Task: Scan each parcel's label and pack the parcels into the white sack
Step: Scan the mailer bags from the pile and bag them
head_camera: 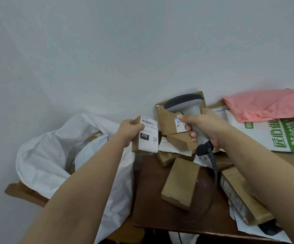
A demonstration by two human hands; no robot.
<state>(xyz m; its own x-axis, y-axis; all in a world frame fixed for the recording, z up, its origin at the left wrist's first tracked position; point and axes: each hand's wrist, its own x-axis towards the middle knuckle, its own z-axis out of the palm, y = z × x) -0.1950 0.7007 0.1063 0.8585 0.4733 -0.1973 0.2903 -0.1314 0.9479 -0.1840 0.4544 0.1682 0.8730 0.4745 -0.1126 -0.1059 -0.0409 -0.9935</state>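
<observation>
My left hand (131, 128) holds a small cardboard parcel (147, 136) upright, its white barcode label facing me. My right hand (201, 125) grips the handle of a grey barcode scanner (186, 103), whose head points left toward the parcel from just to its right. The white sack (58, 152) stands open at the left, below my left forearm, with some contents showing inside. Several brown cardboard parcels lie on the dark wooden table (151, 199), among them a plain box (181, 182) in the middle and a larger labelled box (170, 118) leaning on the wall behind the scanner.
A pink plastic mailer (269, 104) and a green-and-white printed bag (283, 136) lie at the back right. A long labelled box (237, 194) sits under my right forearm. The scanner's coiled cable (213, 162) hangs over the table. A wooden chair (24, 192) carries the sack.
</observation>
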